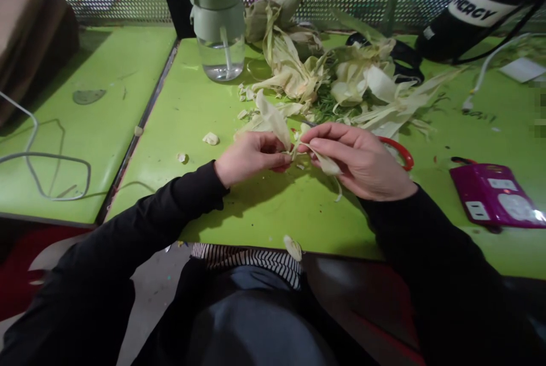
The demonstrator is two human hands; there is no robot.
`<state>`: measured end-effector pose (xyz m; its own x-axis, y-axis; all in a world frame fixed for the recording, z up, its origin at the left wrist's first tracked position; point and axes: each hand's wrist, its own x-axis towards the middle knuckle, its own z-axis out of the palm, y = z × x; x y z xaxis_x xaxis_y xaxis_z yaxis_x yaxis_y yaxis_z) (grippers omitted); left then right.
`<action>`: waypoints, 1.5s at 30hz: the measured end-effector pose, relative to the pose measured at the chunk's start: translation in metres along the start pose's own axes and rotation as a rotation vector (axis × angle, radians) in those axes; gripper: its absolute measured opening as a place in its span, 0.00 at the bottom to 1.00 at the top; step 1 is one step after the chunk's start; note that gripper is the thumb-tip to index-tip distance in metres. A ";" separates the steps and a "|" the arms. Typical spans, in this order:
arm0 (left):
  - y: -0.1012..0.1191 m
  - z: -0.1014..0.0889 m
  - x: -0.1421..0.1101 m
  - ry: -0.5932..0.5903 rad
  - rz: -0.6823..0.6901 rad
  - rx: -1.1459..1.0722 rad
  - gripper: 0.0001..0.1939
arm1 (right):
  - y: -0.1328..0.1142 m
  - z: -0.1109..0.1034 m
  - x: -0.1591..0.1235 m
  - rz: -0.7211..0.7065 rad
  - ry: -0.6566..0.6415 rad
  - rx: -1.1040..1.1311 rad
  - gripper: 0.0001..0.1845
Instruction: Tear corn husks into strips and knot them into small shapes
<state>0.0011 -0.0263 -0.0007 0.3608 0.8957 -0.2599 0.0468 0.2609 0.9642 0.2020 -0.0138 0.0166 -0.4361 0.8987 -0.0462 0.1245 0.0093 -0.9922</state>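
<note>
Pale strips of corn husk stand up from between the fingers of my left hand, which is closed on them. My right hand pinches another husk strip that hangs down below its fingertips. Both sets of fingertips nearly meet above the green table. Just beyond them lies a loose heap of dry husks. The red handle of what looks like scissors shows behind my right hand, its rest hidden.
A clear bottle with a green lid stands back left. A dark bottle leans at back right. A purple power socket box sits at right. Small scraps lie on the left, and a white cable loops over the neighbouring table.
</note>
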 end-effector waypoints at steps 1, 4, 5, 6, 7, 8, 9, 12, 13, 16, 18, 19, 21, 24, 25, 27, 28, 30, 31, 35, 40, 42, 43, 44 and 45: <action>0.000 0.000 0.000 -0.009 0.011 0.013 0.05 | 0.000 0.000 0.001 0.018 0.005 0.025 0.05; -0.001 0.000 0.000 -0.019 0.030 0.049 0.08 | -0.001 0.002 0.001 0.046 0.005 0.087 0.08; -0.001 0.001 -0.001 -0.017 0.031 0.057 0.08 | -0.001 0.003 0.001 0.050 -0.002 0.093 0.09; -0.001 0.001 -0.001 -0.013 0.030 0.060 0.09 | 0.000 0.003 0.001 0.048 -0.007 0.093 0.10; -0.001 0.001 -0.001 -0.007 0.026 0.057 0.09 | 0.000 0.004 0.001 0.045 -0.017 0.086 0.11; -0.001 0.002 -0.001 0.000 0.021 0.047 0.09 | 0.001 0.004 0.001 0.040 -0.028 0.076 0.12; 0.000 0.003 -0.001 0.008 0.016 0.030 0.08 | 0.002 0.004 0.001 0.026 -0.032 0.067 0.13; 0.000 0.004 -0.002 0.031 -0.004 -0.047 0.05 | 0.008 0.003 0.001 -0.088 0.053 0.025 0.13; 0.001 0.004 -0.002 0.044 -0.010 -0.077 0.05 | 0.011 0.002 0.002 -0.124 0.105 -0.005 0.10; 0.004 0.005 -0.003 0.086 -0.019 -0.147 0.04 | 0.018 0.000 0.003 -0.087 0.153 -0.164 0.11; 0.006 0.007 -0.004 0.091 -0.028 -0.173 0.03 | 0.021 0.000 0.004 -0.020 0.089 -0.234 0.19; 0.008 0.008 -0.005 0.083 -0.034 -0.180 0.03 | 0.022 0.001 0.004 -0.006 0.068 -0.226 0.21; 0.010 0.009 -0.006 0.057 -0.054 -0.183 0.02 | 0.022 0.005 0.005 -0.015 0.085 -0.145 0.19; 0.011 0.009 -0.006 0.032 -0.085 -0.164 0.03 | 0.022 0.010 0.004 -0.050 0.172 -0.065 0.15; 0.011 0.009 -0.006 0.035 -0.091 -0.158 0.04 | 0.021 0.011 0.003 -0.081 0.201 -0.088 0.14; 0.009 0.007 -0.004 0.041 -0.102 -0.139 0.06 | 0.020 0.014 0.000 -0.192 0.244 -0.212 0.11; 0.008 0.006 -0.004 0.041 -0.108 -0.121 0.06 | 0.019 0.015 -0.002 -0.271 0.251 -0.298 0.09; 0.006 0.006 -0.002 0.026 -0.116 -0.065 0.07 | 0.018 0.016 -0.005 -0.432 0.208 -0.475 0.05; 0.004 0.008 -0.002 0.017 -0.118 -0.034 0.09 | 0.018 0.017 -0.006 -0.495 0.171 -0.543 0.04; -0.002 0.014 -0.002 -0.002 -0.070 0.022 0.12 | 0.021 0.016 -0.006 -0.540 0.097 -0.608 0.06; -0.007 0.012 0.000 -0.059 0.018 0.023 0.05 | 0.023 0.018 -0.005 -0.531 0.125 -0.578 0.06; -0.006 0.009 0.001 -0.071 -0.011 0.018 0.04 | 0.022 0.020 -0.006 -0.516 0.188 -0.590 0.04; -0.005 0.009 0.001 -0.075 -0.026 0.011 0.04 | 0.022 0.021 -0.006 -0.497 0.229 -0.590 0.03; -0.004 0.008 0.001 -0.078 -0.036 -0.002 0.04 | 0.022 0.022 -0.006 -0.474 0.267 -0.581 0.02; -0.003 0.008 0.001 -0.082 -0.040 -0.018 0.03 | 0.022 0.022 -0.006 -0.449 0.301 -0.562 0.03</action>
<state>0.0089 -0.0293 -0.0039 0.4341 0.8523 -0.2920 0.0464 0.3025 0.9520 0.1878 -0.0287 -0.0079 -0.3008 0.8359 0.4591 0.4609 0.5488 -0.6974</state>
